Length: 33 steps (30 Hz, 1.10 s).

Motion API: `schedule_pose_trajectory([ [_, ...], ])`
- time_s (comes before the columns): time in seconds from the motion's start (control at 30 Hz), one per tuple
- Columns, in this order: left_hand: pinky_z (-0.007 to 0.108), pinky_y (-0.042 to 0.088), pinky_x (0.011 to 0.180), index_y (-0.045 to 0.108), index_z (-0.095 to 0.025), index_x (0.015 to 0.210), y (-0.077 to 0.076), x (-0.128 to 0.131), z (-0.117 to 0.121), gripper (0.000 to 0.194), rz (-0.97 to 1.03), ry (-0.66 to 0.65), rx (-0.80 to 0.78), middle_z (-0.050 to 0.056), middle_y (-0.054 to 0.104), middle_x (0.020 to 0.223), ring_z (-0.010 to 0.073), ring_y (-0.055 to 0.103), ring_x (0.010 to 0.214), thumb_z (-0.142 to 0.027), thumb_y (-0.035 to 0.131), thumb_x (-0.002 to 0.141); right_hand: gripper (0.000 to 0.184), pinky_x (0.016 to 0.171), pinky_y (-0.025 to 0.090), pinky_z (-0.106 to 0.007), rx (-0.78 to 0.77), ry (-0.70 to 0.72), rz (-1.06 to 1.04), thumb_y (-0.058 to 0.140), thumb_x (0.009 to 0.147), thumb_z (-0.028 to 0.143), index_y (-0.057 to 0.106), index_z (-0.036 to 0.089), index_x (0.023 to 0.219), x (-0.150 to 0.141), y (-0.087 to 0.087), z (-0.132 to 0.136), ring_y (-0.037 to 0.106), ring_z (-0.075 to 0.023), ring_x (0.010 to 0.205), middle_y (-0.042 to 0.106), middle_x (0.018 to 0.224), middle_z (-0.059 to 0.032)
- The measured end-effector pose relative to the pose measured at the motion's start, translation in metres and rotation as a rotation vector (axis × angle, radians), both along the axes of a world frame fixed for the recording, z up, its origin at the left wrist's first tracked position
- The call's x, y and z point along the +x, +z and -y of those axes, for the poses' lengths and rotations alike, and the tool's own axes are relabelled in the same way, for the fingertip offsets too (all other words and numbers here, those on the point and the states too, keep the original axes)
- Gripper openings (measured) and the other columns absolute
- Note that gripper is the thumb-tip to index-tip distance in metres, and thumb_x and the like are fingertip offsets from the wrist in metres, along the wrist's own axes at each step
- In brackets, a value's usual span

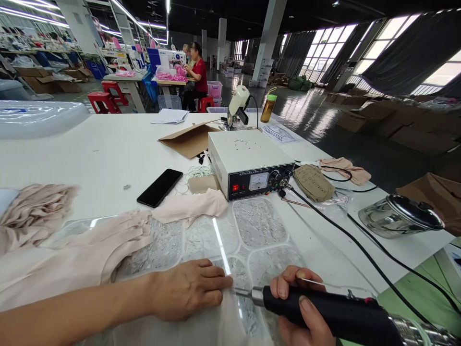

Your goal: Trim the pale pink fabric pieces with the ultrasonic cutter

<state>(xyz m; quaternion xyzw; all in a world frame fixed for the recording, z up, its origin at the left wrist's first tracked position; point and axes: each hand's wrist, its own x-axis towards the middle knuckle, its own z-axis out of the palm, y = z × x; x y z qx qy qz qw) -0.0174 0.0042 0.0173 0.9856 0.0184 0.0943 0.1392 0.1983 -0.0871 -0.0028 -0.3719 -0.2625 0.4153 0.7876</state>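
My left hand [192,290] lies palm down, fingers stretched, on thin pale fabric [173,331] spread over a patterned clear mat [259,221]. My right hand [306,307] is wrapped round a black handheld tool [324,307] with a metal collar and a thin metal tip. The tip is close to my left fingertips, low over the fabric; whether it touches cannot be told. A cable [349,235] runs to the front of a white control box [252,149] with a dial and a lit red switch. Beige fabric pieces [108,240] are stacked to the left.
A black phone [160,187] lies left of the box. A folded brown cardboard [187,139], a white-headed device [237,105] and a bottle [268,106] stand behind. A lidded metal pot [396,216] is at right. Farther off, people [198,72] sit at sewing machines.
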Motion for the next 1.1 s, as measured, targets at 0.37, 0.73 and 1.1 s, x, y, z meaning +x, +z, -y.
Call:
schedule_pose_trajectory([
  [0.37, 0.033, 0.046, 0.079, 0.058, -0.014, 0.086, 0.001, 0.001, 0.001, 0.018, 0.011, -0.003, 0.069, 0.015, 0.061, 0.129, 0.0233, 0.061, 0.104, -0.009, 0.043, 0.095, 0.017, 0.054, 0.048, -0.032, -0.014, 0.02, 0.019, 0.064, 0.077, 0.035, 0.06, 0.026, 0.091, 0.005, -0.003, 0.004, 0.053, -0.0123, 0.058, 0.05, 0.077, 0.0019],
  [0.73, 0.034, 0.045, 0.079, 0.057, -0.015, 0.086, -0.003, 0.0, 0.0, 0.01, 0.017, -0.013, 0.053, 0.014, 0.06, 0.13, 0.022, 0.061, 0.102, -0.01, 0.049, 0.091, 0.021, 0.053, 0.048, -0.032, -0.09, -0.042, 0.029, 0.073, 0.07, 0.037, 0.061, 0.026, 0.084, 0.012, 0.013, 0.003, 0.05, -0.0125, 0.056, 0.05, 0.073, 0.0025],
  [1.1, 0.033, 0.044, 0.078, 0.053, -0.016, 0.084, 0.001, 0.002, 0.0, 0.011, -0.019, -0.003, 0.06, 0.013, 0.063, 0.124, 0.0208, 0.06, 0.098, -0.008, 0.05, 0.091, 0.017, 0.052, 0.051, -0.028, -0.001, -0.099, 0.143, 0.069, 0.076, 0.035, 0.061, 0.024, 0.086, 0.007, 0.016, -0.007, 0.052, -0.0105, 0.055, 0.054, 0.072, 0.0029],
])
